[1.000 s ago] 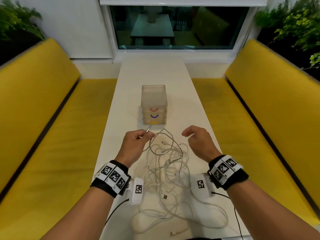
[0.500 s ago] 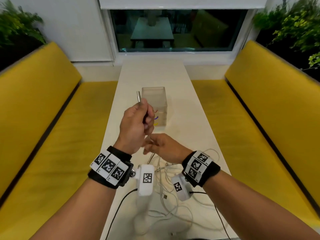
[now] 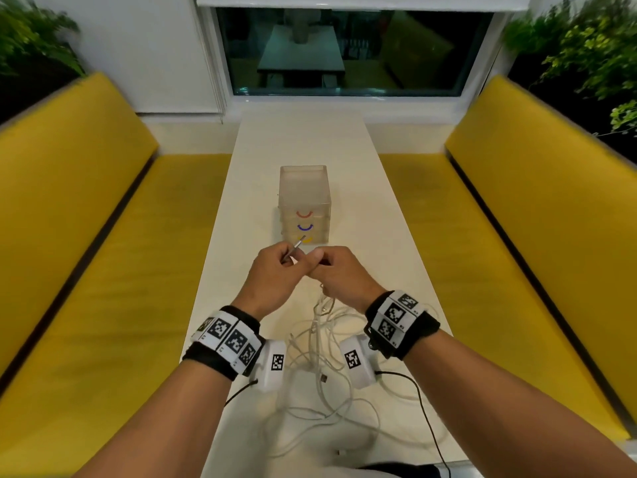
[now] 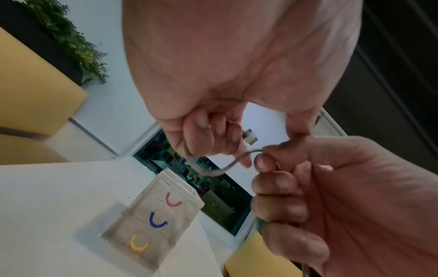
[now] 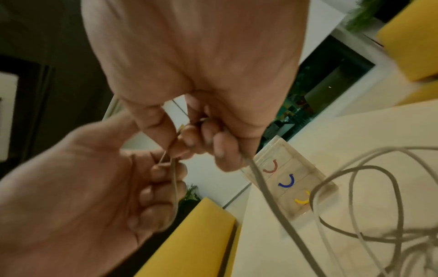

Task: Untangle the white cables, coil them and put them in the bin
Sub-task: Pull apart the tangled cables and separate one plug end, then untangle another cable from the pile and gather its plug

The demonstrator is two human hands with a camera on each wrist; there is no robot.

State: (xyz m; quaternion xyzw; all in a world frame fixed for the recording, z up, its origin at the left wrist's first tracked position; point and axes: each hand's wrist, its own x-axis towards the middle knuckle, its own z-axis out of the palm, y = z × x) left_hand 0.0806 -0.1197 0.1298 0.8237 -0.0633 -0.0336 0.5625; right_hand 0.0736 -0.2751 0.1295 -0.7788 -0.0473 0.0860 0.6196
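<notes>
A tangle of white cables [image 3: 320,353] lies on the white table [image 3: 372,236] between my forearms. My left hand [image 3: 293,262] holds one cable end, and its metal plug [image 3: 297,246] sticks out toward the bin. My right hand [image 3: 319,267] touches the left and pinches the same cable [image 4: 208,169] a short loop further along. From the right hand [image 5: 208,138] the cable [image 5: 265,189] runs down into the tangle. The translucent bin [image 3: 305,198], with red, blue and yellow drawer handles, stands just beyond the hands.
Yellow bench seats [image 3: 120,270] run along both long sides of the narrow table. A dark window [image 3: 344,46] closes off the far end, with plants [image 3: 586,46] in the corners. A loose plug [image 3: 323,377] lies within the tangle.
My left hand came down from its raised position with the plug end. My right hand moved up beside it and took hold of the cable; both hands now meet in front of the bin.
</notes>
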